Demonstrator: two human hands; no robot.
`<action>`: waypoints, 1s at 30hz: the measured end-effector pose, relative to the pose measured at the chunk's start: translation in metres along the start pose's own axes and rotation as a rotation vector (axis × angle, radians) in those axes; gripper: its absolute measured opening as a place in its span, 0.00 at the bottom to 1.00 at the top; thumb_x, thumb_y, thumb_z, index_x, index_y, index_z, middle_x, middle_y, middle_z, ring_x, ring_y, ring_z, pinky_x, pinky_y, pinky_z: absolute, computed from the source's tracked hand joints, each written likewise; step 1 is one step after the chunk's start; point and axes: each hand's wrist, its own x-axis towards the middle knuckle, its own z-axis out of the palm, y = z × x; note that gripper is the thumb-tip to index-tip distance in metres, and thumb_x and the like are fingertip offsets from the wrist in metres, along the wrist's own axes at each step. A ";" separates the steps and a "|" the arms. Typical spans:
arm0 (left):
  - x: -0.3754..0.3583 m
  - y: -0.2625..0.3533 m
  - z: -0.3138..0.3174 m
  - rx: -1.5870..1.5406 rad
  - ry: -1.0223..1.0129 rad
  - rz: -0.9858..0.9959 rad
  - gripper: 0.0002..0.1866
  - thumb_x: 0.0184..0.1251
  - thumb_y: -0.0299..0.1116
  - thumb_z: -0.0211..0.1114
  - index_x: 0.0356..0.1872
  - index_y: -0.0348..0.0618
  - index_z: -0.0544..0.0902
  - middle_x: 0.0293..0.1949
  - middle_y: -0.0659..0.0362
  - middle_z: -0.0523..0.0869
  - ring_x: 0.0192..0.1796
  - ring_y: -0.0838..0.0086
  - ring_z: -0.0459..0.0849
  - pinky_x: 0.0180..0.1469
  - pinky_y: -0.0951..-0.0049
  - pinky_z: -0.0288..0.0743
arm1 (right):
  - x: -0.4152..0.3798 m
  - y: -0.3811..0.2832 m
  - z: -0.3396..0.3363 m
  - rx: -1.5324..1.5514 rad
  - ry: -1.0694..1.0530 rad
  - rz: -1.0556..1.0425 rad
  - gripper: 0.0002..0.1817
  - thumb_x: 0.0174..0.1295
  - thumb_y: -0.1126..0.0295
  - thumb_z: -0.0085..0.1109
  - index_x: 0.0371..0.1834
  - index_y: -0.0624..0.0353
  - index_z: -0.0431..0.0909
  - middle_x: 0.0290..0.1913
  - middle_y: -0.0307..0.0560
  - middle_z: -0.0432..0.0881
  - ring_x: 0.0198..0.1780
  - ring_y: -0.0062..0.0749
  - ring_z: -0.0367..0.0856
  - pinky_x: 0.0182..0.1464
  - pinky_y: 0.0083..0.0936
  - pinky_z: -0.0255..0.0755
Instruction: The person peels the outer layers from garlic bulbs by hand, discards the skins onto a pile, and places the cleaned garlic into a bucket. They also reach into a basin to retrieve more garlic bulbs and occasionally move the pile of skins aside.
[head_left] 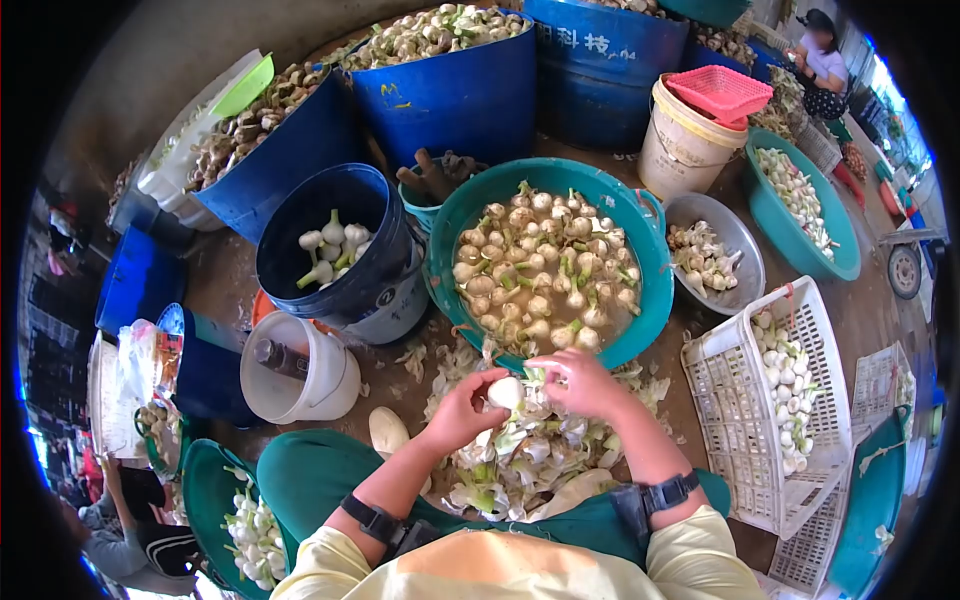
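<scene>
A peeled white garlic bulb (506, 392) sits in the fingers of my left hand (465, 410), which are closed around its side. Just to the right, my right hand (582, 384) has its fingers pinched on pale green-white garlic skin by the bulb's stalk end; the exact grip is partly hidden. Below both hands lies a heap of garlic peelings (530, 460) between my knees. Beyond them stands a teal basin (655, 290) of murky water, with many unpeeled garlic bulbs (545, 265) floating in it.
Left are a dark blue bucket (385, 300) holding peeled bulbs and a white bucket (335, 385). Right are a metal bowl (745, 290) and a white plastic crate (725, 400) of peeled garlic. Large blue barrels (450, 105) stand behind. Other people (825, 65) sit at the edges.
</scene>
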 end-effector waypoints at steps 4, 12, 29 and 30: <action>0.004 0.011 0.003 0.206 0.164 0.125 0.34 0.47 0.25 0.67 0.60 0.38 0.64 0.41 0.60 0.75 0.37 0.79 0.73 0.40 0.78 0.70 | -0.001 -0.032 -0.007 0.530 -0.140 -0.027 0.16 0.53 0.66 0.59 0.45 0.56 0.74 0.33 0.43 0.77 0.36 0.34 0.75 0.39 0.29 0.69; 0.010 0.001 -0.002 0.814 0.094 0.287 0.24 0.53 0.45 0.66 0.43 0.37 0.71 0.33 0.50 0.73 0.34 0.63 0.75 0.36 0.69 0.70 | 0.002 -0.006 0.009 1.407 0.057 0.294 0.08 0.59 0.69 0.55 0.38 0.62 0.75 0.29 0.36 0.75 0.29 0.17 0.68 0.34 0.15 0.64; 0.034 -0.060 -0.055 1.388 -0.011 -0.403 0.24 0.61 0.48 0.51 0.41 0.34 0.79 0.50 0.45 0.74 0.52 0.56 0.73 0.56 0.64 0.66 | -0.013 0.137 -0.045 0.050 1.339 0.583 0.11 0.56 0.78 0.50 0.43 0.62 0.68 0.43 0.46 0.71 0.44 0.33 0.69 0.48 0.29 0.65; 0.037 -0.058 -0.055 1.383 -0.008 -0.401 0.24 0.61 0.48 0.51 0.41 0.34 0.79 0.50 0.45 0.74 0.52 0.56 0.73 0.56 0.64 0.66 | 0.000 0.157 -0.009 0.044 0.900 0.507 0.10 0.52 0.80 0.50 0.38 0.60 0.73 0.41 0.48 0.73 0.45 0.38 0.70 0.48 0.31 0.65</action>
